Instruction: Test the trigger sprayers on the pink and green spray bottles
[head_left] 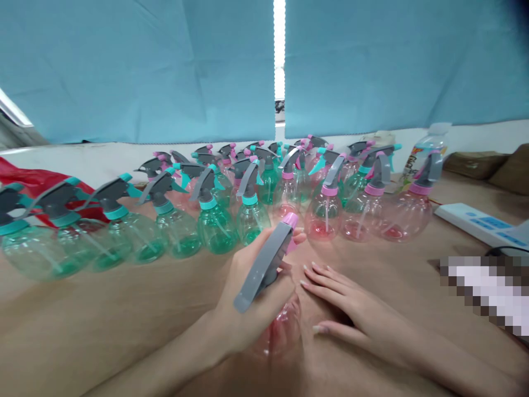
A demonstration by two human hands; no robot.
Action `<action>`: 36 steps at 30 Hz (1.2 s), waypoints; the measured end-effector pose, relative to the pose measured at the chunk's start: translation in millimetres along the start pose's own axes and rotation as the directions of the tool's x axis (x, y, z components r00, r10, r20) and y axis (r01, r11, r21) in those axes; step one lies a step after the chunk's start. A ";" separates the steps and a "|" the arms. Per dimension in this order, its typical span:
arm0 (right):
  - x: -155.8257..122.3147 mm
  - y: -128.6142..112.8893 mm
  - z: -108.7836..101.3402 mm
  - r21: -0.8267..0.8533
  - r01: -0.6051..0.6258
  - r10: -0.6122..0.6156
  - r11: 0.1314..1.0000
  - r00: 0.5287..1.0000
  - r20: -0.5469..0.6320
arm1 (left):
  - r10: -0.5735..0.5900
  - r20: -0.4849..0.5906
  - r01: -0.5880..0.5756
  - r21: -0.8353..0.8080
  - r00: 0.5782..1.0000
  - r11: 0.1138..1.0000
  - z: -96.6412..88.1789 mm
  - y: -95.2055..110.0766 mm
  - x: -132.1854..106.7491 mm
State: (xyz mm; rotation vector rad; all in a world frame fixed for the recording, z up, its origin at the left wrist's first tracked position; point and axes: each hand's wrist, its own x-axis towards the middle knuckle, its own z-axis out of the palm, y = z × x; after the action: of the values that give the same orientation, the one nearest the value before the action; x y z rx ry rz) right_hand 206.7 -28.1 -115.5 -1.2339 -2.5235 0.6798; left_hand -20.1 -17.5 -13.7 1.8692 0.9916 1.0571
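Note:
My left hand (243, 298) is wrapped round the neck of a pink spray bottle (285, 328) standing near the front of the table. Its grey trigger head (262, 270) with a pink nozzle points away from me, and the hand hides the collar. Flat on the tabletop to the right lies my right hand (351, 300), fingers stretched out and holding nothing. Just beyond both hands, a row of spray bottles runs across, with green ones (217, 226) on the left and pink ones (324, 218) on the right.
Several more spray bottles crowd behind the front row. A drink bottle (425, 154) and a white power strip (481, 223) are at the right, near brown packages (475, 164). Red plastic (45, 182) lies at the left. A blue curtain (136, 66) hangs behind the table (157, 314).

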 end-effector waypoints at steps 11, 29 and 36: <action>-1.0 4.0 2.3 -0.008 -0.003 0.003 1.000 1.000 0.001 | 0.059 0.015 -0.059 -0.003 0.998 0.998 -0.5 -8.1 -1.4; -0.8 -0.8 -0.3 -0.018 -0.011 0.012 1.000 0.999 0.034 | 0.047 0.010 -0.047 -0.017 0.999 0.999 7.2 -5.5 3.9; -1.4 1.1 -0.2 -0.014 -0.003 0.003 1.000 1.000 0.031 | 0.047 0.009 -0.047 -0.016 0.999 0.999 7.2 -6.2 3.4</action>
State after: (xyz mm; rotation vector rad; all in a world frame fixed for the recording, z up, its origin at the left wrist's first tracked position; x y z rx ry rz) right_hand 208.4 -28.5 -115.9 -1.2415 -2.5555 0.6886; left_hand -13.9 -13.7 -20.7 1.8915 0.9360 1.0797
